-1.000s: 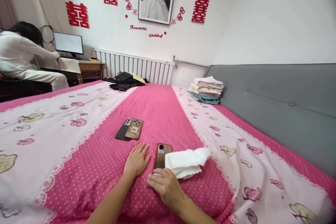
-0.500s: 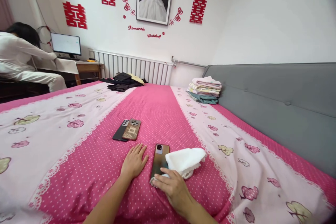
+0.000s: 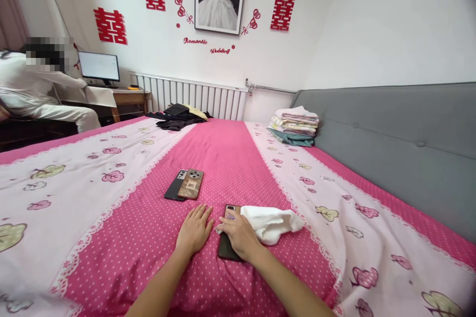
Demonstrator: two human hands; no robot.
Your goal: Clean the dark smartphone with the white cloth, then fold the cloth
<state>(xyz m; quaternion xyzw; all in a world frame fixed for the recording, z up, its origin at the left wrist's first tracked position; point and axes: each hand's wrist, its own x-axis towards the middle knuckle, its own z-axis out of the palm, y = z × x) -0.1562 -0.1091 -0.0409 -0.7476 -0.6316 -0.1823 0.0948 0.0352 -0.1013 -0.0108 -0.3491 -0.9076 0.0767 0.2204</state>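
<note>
My left hand (image 3: 195, 230) lies flat on the pink dotted bedspread (image 3: 219, 153), fingers stretched out, just left of a smartphone (image 3: 226, 249). The phone rests back side up, its camera block at the far end. My right hand (image 3: 240, 234) is over that phone, holding a white cloth (image 3: 273, 223) against its back near the camera block. Most of the cloth spreads out to the right of the hand; a small edge shows left of the fingers. Farther off, a patterned brown phone (image 3: 191, 185) partly overlaps a dark phone (image 3: 173, 189).
Stacked folded clothes (image 3: 293, 124) sit by the grey headboard (image 3: 394, 143) on the right. Dark garments (image 3: 177, 118) lie at the bed's far edge, before a radiator (image 3: 201, 94). A person (image 3: 40, 94) in white sits at a desk with a monitor (image 3: 98, 66) at left.
My right hand has moved with the cloth from the phone's near end up toward its camera end. My left hand stays flat on the bedspread. The view has shifted slightly.
</note>
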